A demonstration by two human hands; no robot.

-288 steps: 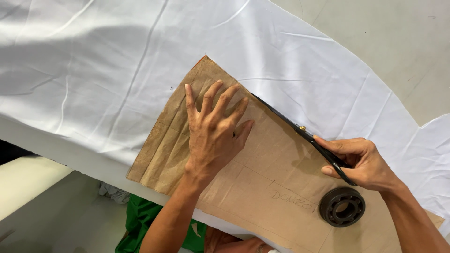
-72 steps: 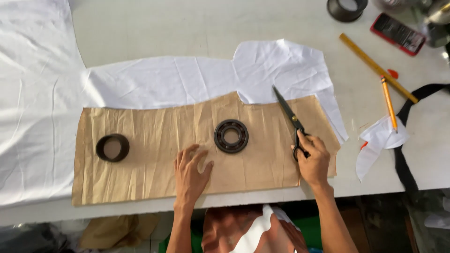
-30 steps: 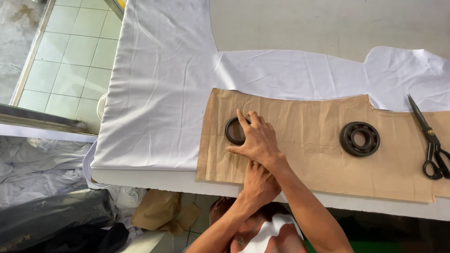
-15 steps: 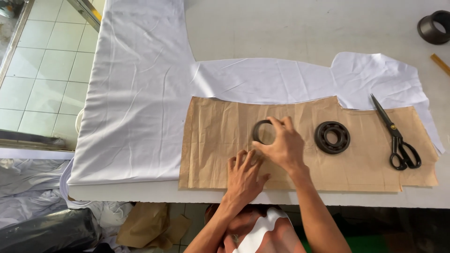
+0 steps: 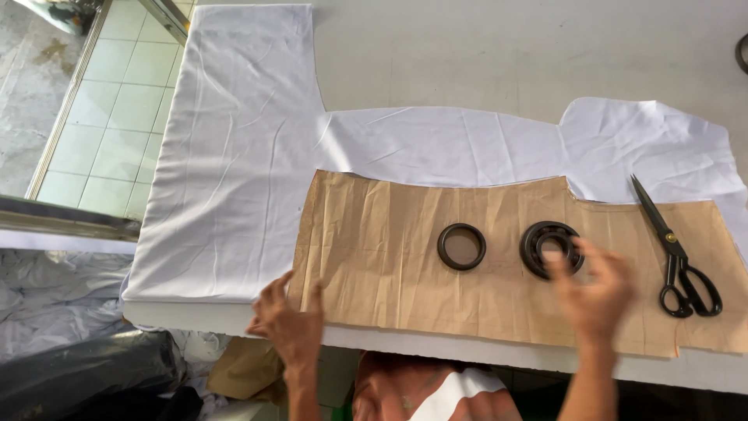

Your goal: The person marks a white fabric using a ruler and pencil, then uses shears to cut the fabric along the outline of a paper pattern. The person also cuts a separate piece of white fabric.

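A pale counter (image 5: 499,54) stands beside a tiled floor (image 5: 101,117) seen at the far left, and a large piece of white fabric (image 5: 234,156) is spread flat over it. On the near part of the fabric lies a creased brown paper pattern (image 5: 389,257), its upper edge matching the cut outline of the cloth. The left hand (image 5: 290,323) rests at the pattern's near left corner, by the counter's edge, fingers loosely spread and grasping nothing. Further right, a dark ring weight (image 5: 461,246) sits on the paper, and just beside it a second, thicker ring weight (image 5: 552,249). The right hand (image 5: 592,292) hovers, blurred, over the pattern just beside that thicker ring, fingers open and empty. Black scissors (image 5: 676,249) lie untouched at the right end of the pattern, blades closed. Judging by the layout, the cloth above the pattern looks already cut, while the fabric to the left of the pattern remains uncut.
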